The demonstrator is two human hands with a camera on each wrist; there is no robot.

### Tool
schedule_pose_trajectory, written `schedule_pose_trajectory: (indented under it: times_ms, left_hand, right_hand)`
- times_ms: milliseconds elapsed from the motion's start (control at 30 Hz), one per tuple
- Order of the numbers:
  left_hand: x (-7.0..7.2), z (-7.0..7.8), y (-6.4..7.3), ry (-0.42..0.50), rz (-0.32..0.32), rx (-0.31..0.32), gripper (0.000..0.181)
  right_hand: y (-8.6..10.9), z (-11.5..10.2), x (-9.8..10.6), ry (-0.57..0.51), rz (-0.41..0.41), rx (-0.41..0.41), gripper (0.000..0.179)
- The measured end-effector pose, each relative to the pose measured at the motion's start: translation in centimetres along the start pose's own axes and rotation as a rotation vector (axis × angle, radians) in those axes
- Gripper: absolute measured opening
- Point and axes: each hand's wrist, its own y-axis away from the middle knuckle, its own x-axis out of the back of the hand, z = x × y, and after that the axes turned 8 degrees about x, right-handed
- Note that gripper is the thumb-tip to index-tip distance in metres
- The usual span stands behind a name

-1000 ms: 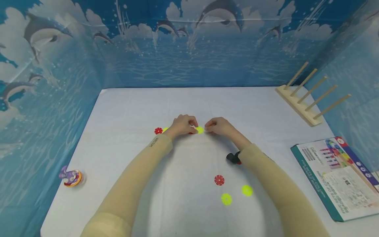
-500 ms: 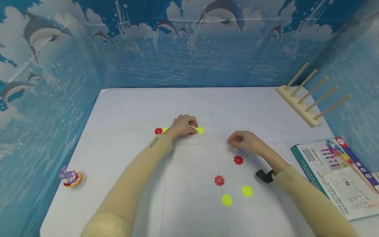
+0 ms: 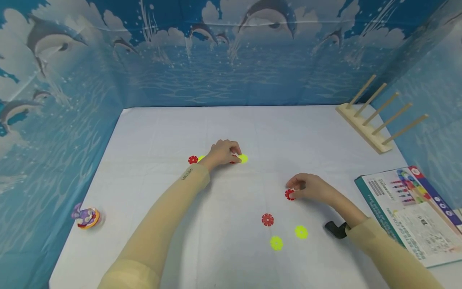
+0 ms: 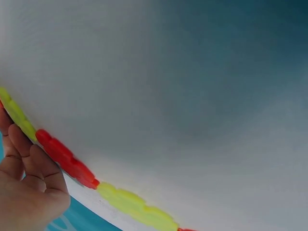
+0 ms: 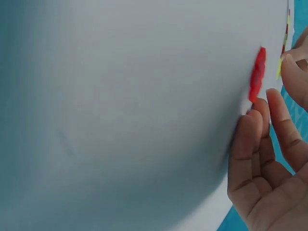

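Note:
In the head view my left hand (image 3: 221,153) bends over a row of toothed plastic discs, its thumb and forefinger pinching a red disc (image 3: 234,158). Beyond its fingertips a yellow disc (image 3: 244,159) ends the row. Left-wrist frames show the discs alternating, with a red disc (image 4: 67,159) and a yellow disc (image 4: 137,209) edge to edge beside the fingers. Nearer me, my right hand (image 3: 313,188) hovers at a loose red disc (image 3: 288,194), thumb overlapping it and fingers apart. In the right wrist view that disc lies just beyond the fingertips. My left palm hides part of the row.
Another red disc (image 3: 267,220) and two yellow ones, a yellow disc (image 3: 276,243) among them, lie near the front. A wooden peg stand (image 3: 364,127) is back right, above a printed box (image 3: 411,216). A purple toy (image 3: 86,216) sits left, on the white table (image 3: 162,128).
My right hand has left the row's yellow end and moved right and toward me, to the loose red disc. The left hand has stayed in place.

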Motion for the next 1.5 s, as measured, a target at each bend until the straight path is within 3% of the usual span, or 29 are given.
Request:
schedule_pose_trajectory:
  times_ms: [300,867,1233,1500]
  left_hand:
    - [0.0,0.0,0.2,0.002,0.01,-0.006,0.021]
    - [-0.3,-0.3,0.0,-0.005,0.011,-0.012,0.02]
    - [-0.2,-0.2,0.1,0.016,0.013,-0.018,0.019]
    - [-0.2,-0.2,0.1,0.021,0.018,-0.017,0.019]
  right_hand:
    - [0.0,0.3,-1.0,0.058,0.034,0.061,0.031]
    - [-0.1,0.4,-1.6,0.087,0.077,0.031,0.027]
    - [-0.3,0.1,-0.7,0.031,0.008,0.024,0.024]
    - [-1.7,0.0,0.6,-0.015,-0.043,0.041,0.017]
